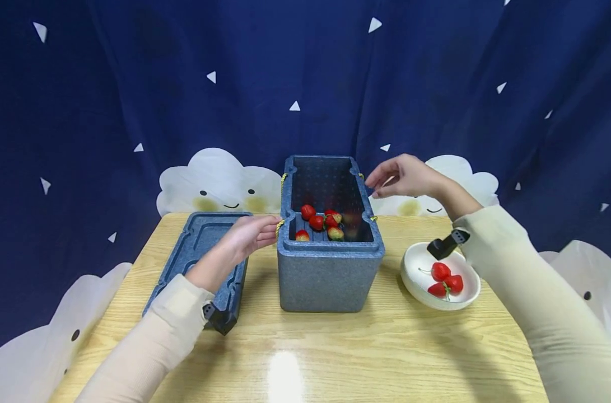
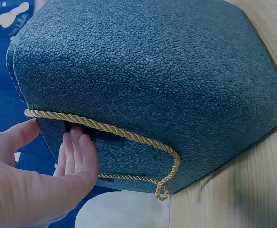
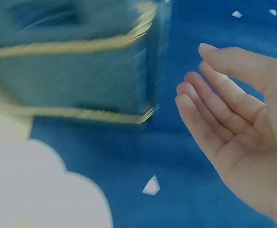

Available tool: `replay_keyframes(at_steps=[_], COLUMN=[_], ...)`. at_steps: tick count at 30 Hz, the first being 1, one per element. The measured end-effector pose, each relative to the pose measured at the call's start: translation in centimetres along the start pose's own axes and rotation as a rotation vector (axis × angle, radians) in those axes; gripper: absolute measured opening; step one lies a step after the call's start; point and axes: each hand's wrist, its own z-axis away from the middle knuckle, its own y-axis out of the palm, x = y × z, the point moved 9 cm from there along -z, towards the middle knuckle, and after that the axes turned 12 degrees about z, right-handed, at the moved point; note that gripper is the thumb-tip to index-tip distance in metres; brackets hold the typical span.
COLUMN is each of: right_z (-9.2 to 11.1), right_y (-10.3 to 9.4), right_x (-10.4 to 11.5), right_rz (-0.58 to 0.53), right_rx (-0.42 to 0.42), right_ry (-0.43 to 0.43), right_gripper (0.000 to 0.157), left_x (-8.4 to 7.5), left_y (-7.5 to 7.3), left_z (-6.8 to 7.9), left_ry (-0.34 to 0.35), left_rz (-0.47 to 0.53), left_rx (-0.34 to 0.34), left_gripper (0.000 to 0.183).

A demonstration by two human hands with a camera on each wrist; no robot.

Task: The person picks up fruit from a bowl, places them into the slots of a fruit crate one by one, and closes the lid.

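Note:
A dark blue-grey foam box (image 1: 330, 280), without its lid, stands mid-table with several strawberries (image 1: 316, 222) on its floor. My left hand (image 1: 255, 232) is at the box's left side, near the yellow twisted cord. In the left wrist view, the fingertips of the left hand (image 2: 48, 180) reach into a dark recess under the cord (image 2: 109, 129), and its thumb is by the rim. Off the box's right side, the right hand (image 1: 408, 178) hangs in the air with fingers loosely bent. The right wrist view shows nothing in this hand (image 3: 238, 118).
The matching lid (image 1: 184, 257) lies on the table left of the box, partly behind the left forearm. To the right, a white bowl (image 1: 411, 271) holds three strawberries (image 1: 440, 272). A dark blue curtain (image 1: 305, 67) with white shapes hangs behind the wooden table (image 1: 365, 358).

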Motion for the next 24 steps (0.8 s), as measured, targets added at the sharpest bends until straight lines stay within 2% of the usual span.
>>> replay_keyframes(at_steps=[11, 16, 24], right_z=[6.5, 8.5, 10.7], right_y=[3.9, 6.0, 9.9], right_x=[-8.9, -11.3, -13.7], right_rz=[-0.047, -0.098, -0.134], right_rx=[0.042, 0.086, 0.186], right_ry=[0.066, 0.062, 0.046], right_gripper=[0.028, 0.027, 0.028], left_x=[0.2, 0.2, 0.0], left_y=[-0.2, -0.1, 0.0], left_z=[0.1, 0.1, 0.0], left_ry=[-0.010, -0.012, -0.004], left_rz=[0.001, 0.005, 0.018], left_rx=[-0.007, -0.006, 0.016], left_gripper=[0.042, 0.043, 0.042])
